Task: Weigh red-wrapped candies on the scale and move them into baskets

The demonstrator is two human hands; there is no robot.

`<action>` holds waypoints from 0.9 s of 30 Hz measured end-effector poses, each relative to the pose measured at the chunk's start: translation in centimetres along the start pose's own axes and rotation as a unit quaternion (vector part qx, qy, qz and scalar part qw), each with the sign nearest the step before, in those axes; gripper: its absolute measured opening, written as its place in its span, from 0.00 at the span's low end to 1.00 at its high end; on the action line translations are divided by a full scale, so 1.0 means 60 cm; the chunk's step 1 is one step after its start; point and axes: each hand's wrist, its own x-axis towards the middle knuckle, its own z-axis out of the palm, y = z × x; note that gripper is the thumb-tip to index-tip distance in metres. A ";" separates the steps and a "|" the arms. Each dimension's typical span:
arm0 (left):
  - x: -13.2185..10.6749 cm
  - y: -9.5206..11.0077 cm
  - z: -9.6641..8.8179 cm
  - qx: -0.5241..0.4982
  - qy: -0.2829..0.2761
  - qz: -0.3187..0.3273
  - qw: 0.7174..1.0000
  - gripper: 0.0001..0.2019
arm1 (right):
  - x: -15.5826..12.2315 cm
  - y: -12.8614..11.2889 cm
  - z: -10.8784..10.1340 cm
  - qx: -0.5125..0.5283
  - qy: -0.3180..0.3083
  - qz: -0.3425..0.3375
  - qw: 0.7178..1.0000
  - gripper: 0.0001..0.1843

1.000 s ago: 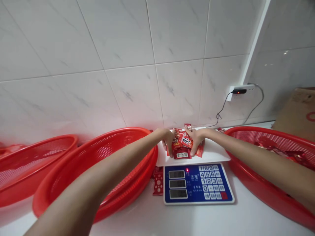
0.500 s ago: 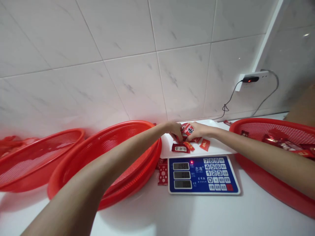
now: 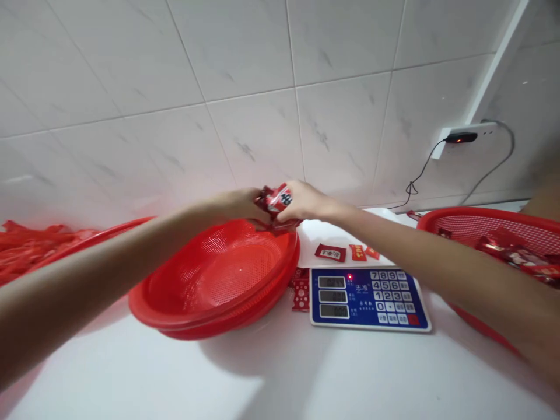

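tiles (image 3: 254,140) rise above a countertop (image 3: 175,367) with red sachets (image 3: 330,252).

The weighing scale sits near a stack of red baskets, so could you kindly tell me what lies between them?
In the head view, small red packets with white dots lie between the weighing scale and the red baskets.

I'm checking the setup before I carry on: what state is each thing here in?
Left hand: closed on the red packets.
Right hand: closed on the same packets.
Red packets: bunched, held above the basket's rim.
Red mesh basket: lying flat on the counter.
Right red basket: holding red packets.
Digital scale: on, red light lit, digits unreadable.
White tray: on the scale, three small packets on it.
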 end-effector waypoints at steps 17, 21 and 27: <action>-0.197 -0.071 0.047 0.082 0.205 0.028 0.975 0.20 | -0.136 0.060 -0.096 -0.081 -0.019 -0.021 0.996 0.18; -0.213 0.011 0.137 0.045 0.201 0.195 0.959 0.10 | -0.323 0.220 -0.217 -0.146 0.052 0.212 0.965 0.16; -0.014 0.078 0.265 0.165 0.022 0.118 0.979 0.35 | -0.516 0.416 -0.214 -0.112 0.085 0.379 0.915 0.36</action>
